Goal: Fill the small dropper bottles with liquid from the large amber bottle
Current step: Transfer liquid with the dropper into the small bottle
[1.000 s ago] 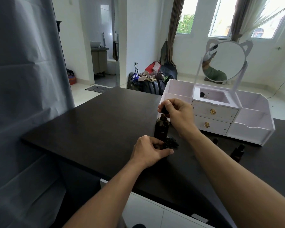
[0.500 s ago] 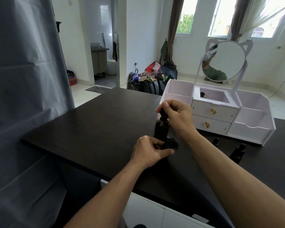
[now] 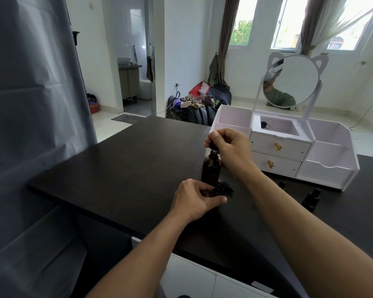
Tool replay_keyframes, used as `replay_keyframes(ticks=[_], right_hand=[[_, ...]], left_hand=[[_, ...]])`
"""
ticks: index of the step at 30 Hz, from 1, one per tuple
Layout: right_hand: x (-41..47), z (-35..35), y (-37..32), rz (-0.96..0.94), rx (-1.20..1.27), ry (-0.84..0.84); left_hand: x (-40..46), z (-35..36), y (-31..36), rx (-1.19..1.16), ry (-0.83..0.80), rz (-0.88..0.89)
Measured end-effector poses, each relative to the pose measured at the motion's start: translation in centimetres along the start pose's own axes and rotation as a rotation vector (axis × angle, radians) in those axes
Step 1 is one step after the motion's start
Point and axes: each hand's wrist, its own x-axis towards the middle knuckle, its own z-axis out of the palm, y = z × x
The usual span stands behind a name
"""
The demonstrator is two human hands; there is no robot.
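Note:
The large amber bottle (image 3: 211, 171) stands upright on the dark table (image 3: 121, 168). My right hand (image 3: 230, 149) pinches a black dropper cap (image 3: 213, 146) just above the bottle's neck. My left hand (image 3: 195, 198) grips a small dark dropper bottle (image 3: 219, 190) on the table right in front of the large bottle; most of it is hidden by my fingers. Two more small dropper bottles stand to the right, one (image 3: 310, 198) near my right forearm and one (image 3: 281, 185) partly hidden behind it.
A white vanity organiser (image 3: 329, 166) with two drawers and a cat-ear mirror (image 3: 293, 80) stands at the back right of the table. A grey curtain (image 3: 30, 104) hangs to the left. The table's front edge runs close below my left hand.
My right hand has lifted the dropper cap slightly above the amber bottle's neck. My left hand has stayed on the small bottle.

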Motion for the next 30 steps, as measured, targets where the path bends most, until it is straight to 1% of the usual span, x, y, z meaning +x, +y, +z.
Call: replay_keyframes(ticks=[5,9,14,18,23,30], right_hand=[[0.4,-0.6,-2.2,-0.097,0.033,0.089],[0.9,-1.2,-4.5,-0.153,0.079,0.163],[0.7,-2.0,-5.6,-0.223,0.029,0.212],[-0.3,-2.4,-5.5,-0.237,0.031,0.194],[-1.7,-2.8,-4.4,-0.167,0.028,0.100],[-2.9,-2.9,-2.9,-0.126,0.000,0.059]], left_hand=[[0.2,0.2,-0.1,0.031,0.036,-0.002],[0.5,0.4,-0.3,0.066,0.026,-0.012],[0.5,0.4,-0.6,0.048,0.027,0.034],[0.4,0.5,-0.5,0.038,0.020,0.052],[0.5,0.4,-0.6,0.035,0.022,0.044],[0.3,0.3,-0.2,0.045,0.002,0.029]])
